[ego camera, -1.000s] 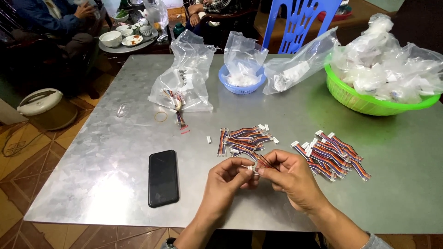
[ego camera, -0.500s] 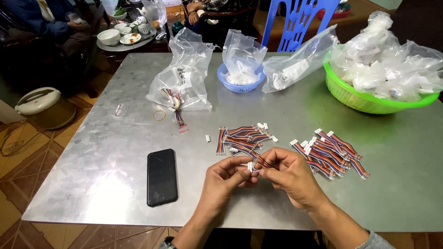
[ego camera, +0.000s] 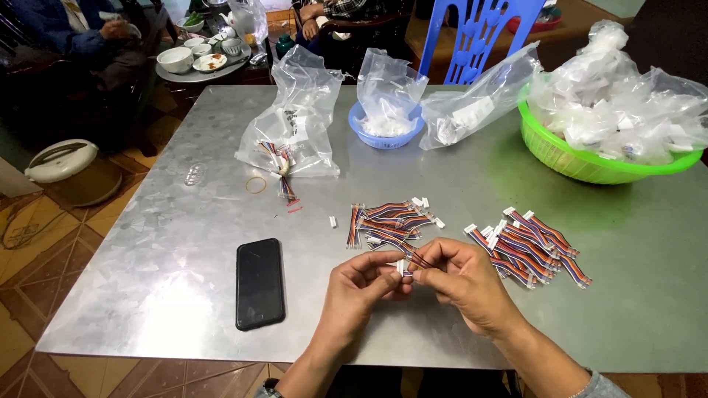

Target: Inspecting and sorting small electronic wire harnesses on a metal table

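Pinching a small white connector [ego camera: 400, 267] between the fingertips of my left hand [ego camera: 359, 286], I feed the short multicoloured wire lead [ego camera: 417, 260] toward it with my right hand [ego camera: 466, 281]; both sets of fingers are closed tight on these parts, thumb against forefinger, held just above the counter [ego camera: 184, 250] and close to my body; to do this well I judge that the plug end must meet the housing square, not tilted, so I keep the two hands touching for steadiness and press only once the parts line up; whether the lead is already seated I cannot tell, since my fingers hide the joint; the loose bundle of leads [ego camera: 387, 221] lies just beyond my hands, and a second pile [ego camera: 527, 247] sits to the right, so I should keep them apart; a stray white connector [ego camera: 332, 221] lies near the bundle; the black phone [ego camera: 259, 283] rests to my left, well clear of the work.
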